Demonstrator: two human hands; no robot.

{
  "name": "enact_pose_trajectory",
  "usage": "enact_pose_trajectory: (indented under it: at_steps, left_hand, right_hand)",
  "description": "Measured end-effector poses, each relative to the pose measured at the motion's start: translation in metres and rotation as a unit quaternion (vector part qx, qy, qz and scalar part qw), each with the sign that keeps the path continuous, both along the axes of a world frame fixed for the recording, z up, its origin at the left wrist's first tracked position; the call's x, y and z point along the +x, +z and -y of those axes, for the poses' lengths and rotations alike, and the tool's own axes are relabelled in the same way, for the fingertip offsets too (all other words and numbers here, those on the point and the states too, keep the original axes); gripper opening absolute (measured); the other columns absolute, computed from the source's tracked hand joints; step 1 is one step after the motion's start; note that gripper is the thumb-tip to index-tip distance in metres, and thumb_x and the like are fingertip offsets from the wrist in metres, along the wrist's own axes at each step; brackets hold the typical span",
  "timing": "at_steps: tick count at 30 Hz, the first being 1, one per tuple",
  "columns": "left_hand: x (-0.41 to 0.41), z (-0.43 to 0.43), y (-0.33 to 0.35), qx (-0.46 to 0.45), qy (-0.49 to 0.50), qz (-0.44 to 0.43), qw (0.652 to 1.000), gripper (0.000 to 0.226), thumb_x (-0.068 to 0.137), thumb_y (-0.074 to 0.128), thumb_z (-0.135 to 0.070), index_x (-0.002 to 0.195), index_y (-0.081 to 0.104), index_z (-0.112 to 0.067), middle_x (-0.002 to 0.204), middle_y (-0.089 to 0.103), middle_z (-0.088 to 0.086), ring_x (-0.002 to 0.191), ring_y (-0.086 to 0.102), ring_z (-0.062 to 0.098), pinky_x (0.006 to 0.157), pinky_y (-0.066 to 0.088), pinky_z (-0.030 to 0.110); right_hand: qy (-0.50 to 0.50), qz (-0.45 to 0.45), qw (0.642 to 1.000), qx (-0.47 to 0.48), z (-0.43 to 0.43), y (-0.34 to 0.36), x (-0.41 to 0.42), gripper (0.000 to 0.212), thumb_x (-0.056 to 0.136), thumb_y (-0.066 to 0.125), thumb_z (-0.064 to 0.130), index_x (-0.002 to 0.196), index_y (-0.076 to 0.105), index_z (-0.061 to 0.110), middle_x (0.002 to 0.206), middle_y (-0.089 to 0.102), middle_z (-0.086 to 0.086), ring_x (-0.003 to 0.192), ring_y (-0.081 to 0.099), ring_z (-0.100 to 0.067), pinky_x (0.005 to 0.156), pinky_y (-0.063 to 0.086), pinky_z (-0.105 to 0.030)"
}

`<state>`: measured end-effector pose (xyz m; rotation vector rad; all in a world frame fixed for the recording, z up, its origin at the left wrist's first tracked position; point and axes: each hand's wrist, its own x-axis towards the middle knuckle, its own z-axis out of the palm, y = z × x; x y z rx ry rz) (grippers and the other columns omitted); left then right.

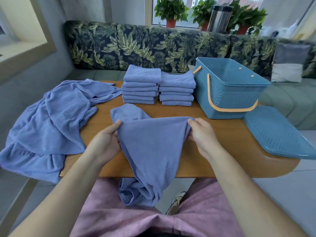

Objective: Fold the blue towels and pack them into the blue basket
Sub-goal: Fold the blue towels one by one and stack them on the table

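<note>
A blue towel (152,151) is stretched between my hands above the wooden table (222,142). My left hand (106,142) pinches its left top corner and my right hand (203,134) pinches its right top corner. The towel's lower end hangs over the table's near edge onto my lap, and a flap lies on the table behind it. Two stacks of folded blue towels (158,86) stand side by side at the back middle. The blue basket (229,88) with orange handles stands to their right, uncovered. A heap of unfolded blue towels (51,120) lies at the left.
The basket's blue lid (277,132) lies flat at the table's right edge, partly overhanging. A leaf-patterned sofa (145,47) runs behind the table, with potted plants (171,9) on the sill above.
</note>
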<state>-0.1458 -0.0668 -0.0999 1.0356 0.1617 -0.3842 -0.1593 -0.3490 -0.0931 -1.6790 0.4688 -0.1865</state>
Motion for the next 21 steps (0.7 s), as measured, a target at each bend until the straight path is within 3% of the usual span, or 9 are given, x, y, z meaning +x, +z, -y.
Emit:
enact_pose_trajectory:
  at_steps: [2, 4, 7, 10, 13, 17, 21]
  left_hand:
    - [0.001, -0.001, 0.013, -0.017, 0.028, 0.011, 0.999, 0.034, 0.101, 0.054, -0.032, 0.116, 0.073, -0.008, 0.132, 0.064, 0.012, 0.124, 0.06, 0.029, 0.112, 0.04, 0.048]
    - [0.003, -0.001, 0.027, -0.013, 0.033, 0.034, 0.999, 0.035, 0.102, 0.052, -0.032, 0.116, 0.074, -0.009, 0.132, 0.064, 0.01, 0.123, 0.061, 0.028, 0.111, 0.041, 0.047]
    - [0.008, -0.004, 0.055, -0.008, 0.029, 0.083, 0.996, 0.035, 0.103, 0.049, -0.027, 0.112, 0.076, -0.006, 0.119, 0.072, 0.011, 0.111, 0.069, 0.024, 0.097, 0.049, 0.042]
    - [0.021, -0.014, 0.084, 0.023, 0.049, 0.127, 0.991, 0.022, 0.101, 0.054, -0.02, 0.115, 0.066, -0.006, 0.103, 0.072, 0.005, 0.088, 0.07, 0.018, 0.086, 0.052, 0.036]
    - [0.046, -0.025, 0.116, 0.1, 0.065, 0.161, 0.98, 0.011, 0.101, 0.055, -0.013, 0.092, 0.061, -0.01, 0.084, 0.064, 0.003, 0.076, 0.061, 0.014, 0.072, 0.055, 0.027]
    - [0.071, -0.022, 0.166, 0.225, 0.131, 0.231, 0.937, 0.024, 0.101, 0.059, -0.017, 0.081, 0.048, -0.021, 0.071, 0.047, -0.001, 0.059, 0.043, 0.012, 0.048, 0.045, 0.023]
    - [0.078, -0.017, 0.205, 0.372, 0.181, 0.273, 0.869, 0.022, 0.099, 0.062, -0.032, 0.087, 0.045, -0.028, 0.07, 0.045, 0.003, 0.056, 0.044, 0.02, 0.047, 0.052, 0.033]
  right_hand:
    - [0.014, 0.014, 1.0, 0.014, 0.007, 0.018, 0.002, 0.022, 0.095, 0.058, 0.033, 0.095, 0.066, 0.013, 0.109, 0.071, -0.022, 0.1, 0.07, -0.035, 0.091, 0.056, -0.053]
    - [0.029, 0.036, 0.999, 0.008, 0.01, 0.039, 0.004, 0.017, 0.102, 0.055, 0.023, 0.096, 0.064, 0.011, 0.106, 0.071, -0.022, 0.091, 0.068, -0.031, 0.082, 0.056, -0.047]
    - [0.045, 0.073, 0.996, 0.006, 0.012, 0.072, 0.011, 0.02, 0.1, 0.057, 0.02, 0.096, 0.062, 0.001, 0.09, 0.061, -0.017, 0.082, 0.059, -0.026, 0.074, 0.052, -0.044]
    - [0.037, 0.101, 0.994, 0.01, 0.016, 0.104, 0.022, 0.02, 0.084, 0.062, 0.032, 0.091, 0.058, 0.013, 0.088, 0.054, -0.009, 0.079, 0.049, -0.024, 0.068, 0.043, -0.04]
    - [0.016, 0.139, 0.99, 0.003, 0.022, 0.137, 0.034, 0.005, 0.094, 0.062, 0.025, 0.094, 0.062, 0.02, 0.088, 0.059, -0.008, 0.075, 0.053, -0.021, 0.061, 0.045, -0.035]
    - [0.072, 0.17, 0.982, -0.045, 0.025, 0.184, 0.045, 0.019, 0.103, 0.054, 0.022, 0.097, 0.071, 0.026, 0.104, 0.068, -0.002, 0.094, 0.061, -0.023, 0.076, 0.048, -0.037]
    - [0.08, 0.195, 0.974, -0.086, 0.029, 0.222, 0.044, 0.025, 0.106, 0.049, 0.019, 0.096, 0.072, 0.024, 0.093, 0.066, -0.007, 0.083, 0.057, -0.024, 0.069, 0.046, -0.039]
